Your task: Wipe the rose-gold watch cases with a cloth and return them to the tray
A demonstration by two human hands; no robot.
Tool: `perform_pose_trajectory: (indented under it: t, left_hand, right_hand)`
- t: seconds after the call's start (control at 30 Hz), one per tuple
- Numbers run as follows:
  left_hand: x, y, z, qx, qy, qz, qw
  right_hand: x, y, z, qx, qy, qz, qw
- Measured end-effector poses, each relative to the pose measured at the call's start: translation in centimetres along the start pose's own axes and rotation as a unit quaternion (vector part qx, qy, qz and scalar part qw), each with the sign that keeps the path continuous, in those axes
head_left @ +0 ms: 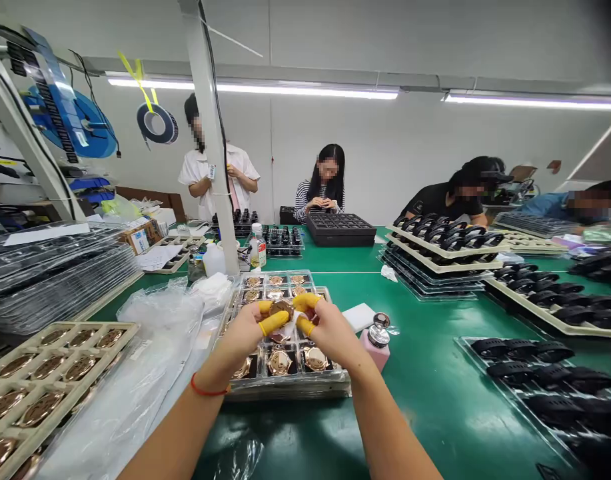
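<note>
Yellow finger cots cover fingertips on both of my hands. My left hand pinches a round, coppery watch case by its edge. From the other side, my right hand presses a small white wipe against it, fingers closed. Both hands hover over a stack of clear trays, whose top compartments hold rose-gold watch cases. Just right of the stack stands a pink dispenser bottle with a metal top, with a white pad behind it.
A cream tray of coppery watch parts and plastic bags lie left. Trays of black watches fill the right side. A post rises beyond my left hand, near bottles. Several people sit or stand across the green table.
</note>
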State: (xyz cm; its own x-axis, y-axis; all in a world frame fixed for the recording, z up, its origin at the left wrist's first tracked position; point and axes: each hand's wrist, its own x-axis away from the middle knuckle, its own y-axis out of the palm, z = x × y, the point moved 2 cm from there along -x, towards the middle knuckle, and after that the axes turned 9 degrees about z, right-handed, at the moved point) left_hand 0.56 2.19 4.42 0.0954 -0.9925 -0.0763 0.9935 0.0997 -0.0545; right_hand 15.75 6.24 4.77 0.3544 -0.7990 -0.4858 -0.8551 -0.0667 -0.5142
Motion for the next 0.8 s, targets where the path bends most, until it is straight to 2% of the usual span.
perform_pose_trajectory:
  t: [0.07, 0.13, 0.2, 0.27, 0.3, 0.37, 0.43, 0.5, 0.57, 0.63, 0.7, 0.8]
  left_hand:
    - [0.1, -0.9, 0.3, -0.010, -0.005, -0.005, 1.000]
    - [0.1, -1.6, 0.3, -0.019, -0.010, -0.013, 1.000]
    - [-0.1, -2.1, -0.1, -0.033, -0.017, -0.003, 0.999]
    - [-0.5, -2.3, -0.7, -0.060, -0.018, 0.012, 0.998]
    - [-0.5, -2.3, -1.0, -0.080, -0.014, 0.013, 0.997]
    - [-0.5, -1.9, -1.4, -0.135, 0.018, -0.001, 0.991]
    - [-0.2, -1.4, -1.6, -0.193, 0.067, -0.002, 0.979]
    - [0.1, -1.2, -1.6, -0.238, 0.096, 0.024, 0.966]
    - [0.3, -1.2, -1.7, -0.246, 0.098, 0.050, 0.963]
    - [0.3, -1.4, -1.9, -0.225, 0.098, 0.049, 0.968]
    - [0.4, -1.7, -1.9, -0.212, 0.110, 0.053, 0.969]
    - [0.6, -2.0, -1.6, -0.253, 0.163, 0.076, 0.951]
  right_hand:
    - [0.0, 0.0, -0.6, -0.049, -0.042, -0.002, 0.998]
    - [-0.1, -0.2, -0.6, -0.112, -0.038, 0.002, 0.993]
    - [-0.5, -0.5, 0.1, -0.204, 0.045, 0.032, 0.977]
    - [-0.6, -1.1, 0.8, -0.266, 0.104, 0.088, 0.954]
    - [-0.5, -1.4, 0.9, -0.266, 0.107, 0.114, 0.951]
    - [-0.3, -1.5, 0.4, -0.219, 0.058, 0.124, 0.966]
    - [0.1, -0.8, -0.7, -0.178, -0.021, 0.077, 0.981]
    - [0.6, 0.2, -1.6, -0.183, -0.063, 0.041, 0.980]
    - [0.8, 0.9, -2.0, -0.203, -0.048, 0.060, 0.976]
    - [0.9, 1.2, -2.1, -0.218, -0.010, 0.097, 0.971]
    - [0.9, 1.2, -2.1, -0.238, 0.015, 0.109, 0.965]
    - [0.8, 0.8, -2.2, -0.277, 0.034, 0.106, 0.954]
